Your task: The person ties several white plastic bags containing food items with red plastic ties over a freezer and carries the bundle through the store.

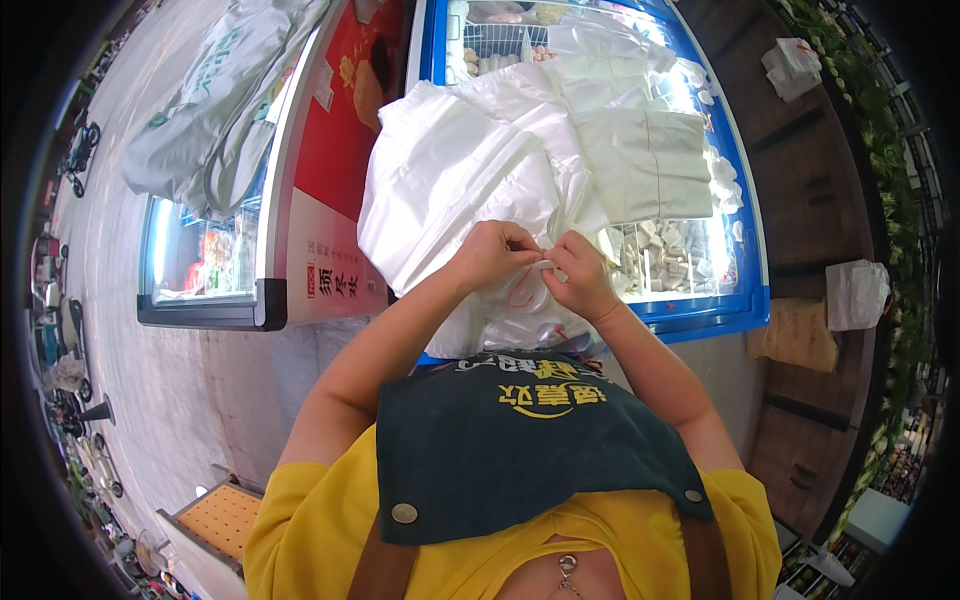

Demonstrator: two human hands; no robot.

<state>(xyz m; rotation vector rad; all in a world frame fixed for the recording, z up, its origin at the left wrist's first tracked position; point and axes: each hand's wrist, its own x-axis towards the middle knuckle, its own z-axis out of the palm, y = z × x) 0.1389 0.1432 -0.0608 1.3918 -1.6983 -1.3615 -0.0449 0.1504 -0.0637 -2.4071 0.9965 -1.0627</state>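
A large heap of white plastic bags [465, 172] lies over a blue-rimmed, glass-topped display freezer [690, 311]. At the heap's near side, my left hand [499, 255] and my right hand [581, 277] meet, their fingertips pinching a small twisted white plastic end between them. A thin reddish string [520, 291] curls on the plastic just below the fingers. Right of the heap, flat stacks of translucent plastic bags [637, 165] lie on the freezer glass, a reddish string running across one stack.
A red and white freezer [330, 225] stands at the left with a grey cloth [217, 112] draped over it. At the right runs a dark wooden counter [810, 187] with bundles of plastic bags [857, 295] and brown paper [793, 334]. A perforated tan panel [217, 521] is at lower left.
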